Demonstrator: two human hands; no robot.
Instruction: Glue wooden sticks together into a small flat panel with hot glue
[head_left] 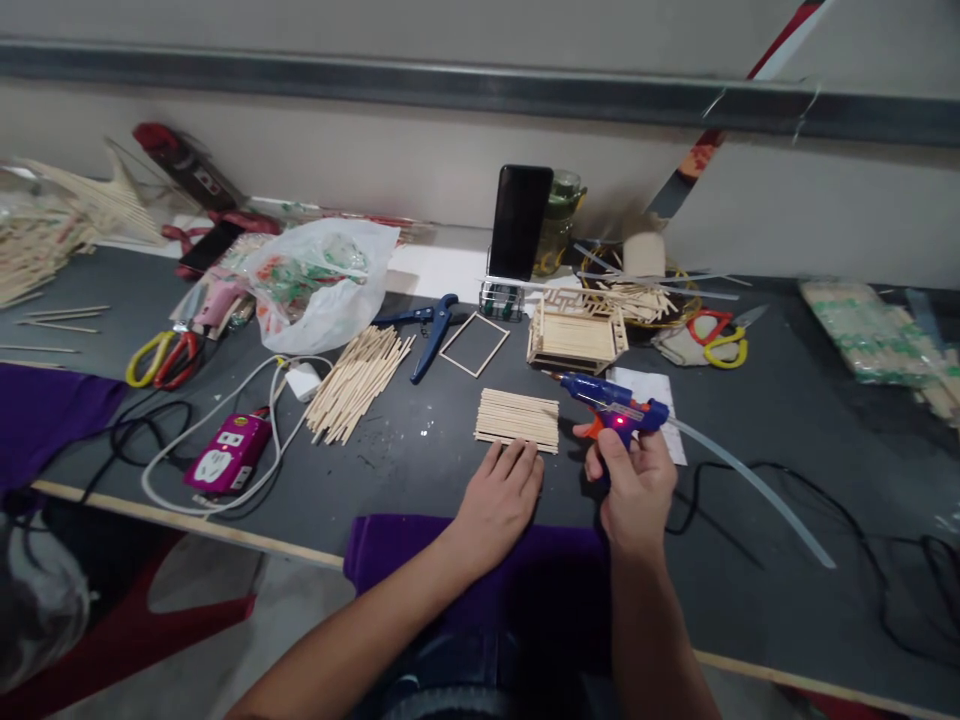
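Observation:
My left hand (504,497) lies flat on the table, its fingertips on the near edge of a panel of thin wooden sticks (517,416) laid side by side. In my right hand (637,480) is a blue hot glue gun (619,402) with a red light lit. Its nozzle points left, just above the panel's far right corner, and a long clear glue stick (757,490) trails from its back. Behind the nozzle stands a small box built of sticks (576,337). A square stick frame (475,345) lies to the left of that box.
Loose sticks (358,385) are piled left of the panel, near blue cutters (433,335). A purple power adapter (229,452) with white cable sits further left. A phone (521,222) stands at the back. Yellow-and-red scissors (726,338) lie at right, packed sticks (874,335) beyond.

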